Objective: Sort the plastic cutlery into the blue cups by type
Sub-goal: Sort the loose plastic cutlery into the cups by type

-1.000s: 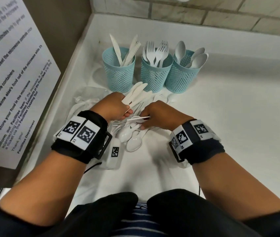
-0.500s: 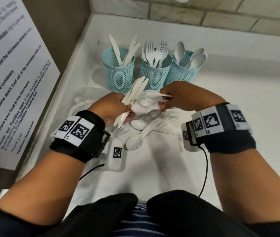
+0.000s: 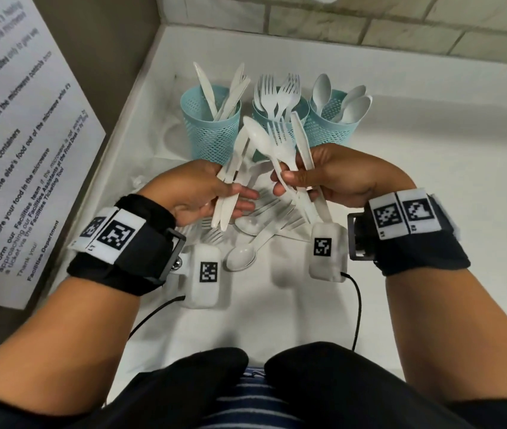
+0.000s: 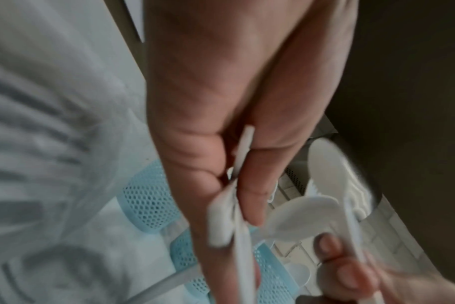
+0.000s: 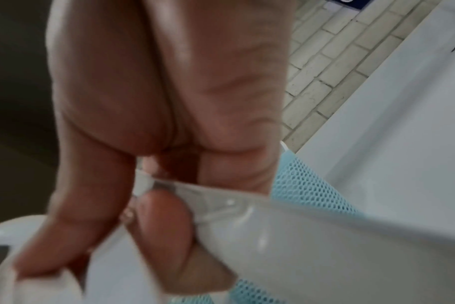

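Three blue cups stand in a row at the back of the white worktop (image 3: 431, 212). The left cup (image 3: 212, 131) has knives in it, the middle cup (image 3: 260, 114) has forks, and the right cup (image 3: 328, 128) has spoons. So a good part of the sorting looks done, since each cup already holds a few pieces of just one kind. But there is more to do. The left hand (image 3: 199, 193) has its fingers curled around a bunch of knives (image 3: 230, 181), held up just in front of the cups. The right hand (image 3: 323, 178) pinches a mixed bunch (image 3: 280, 144): a spoon, a fork and a knife, fanned out and pointing up toward the cups. None of these held pieces are in a cup yet. Under the hands, a small pile of loose cutlery (image 3: 264, 218) lies on the worktop, with some forks and at least two spoons, one spoon (image 3: 241, 253) lying closest to the person. I think the job is somewhere near the middle: the knives in the left hand should go into the left cup, the right hand's three pieces need splitting up by kind, and then the pile on the worktop has to be picked up and sorted too.
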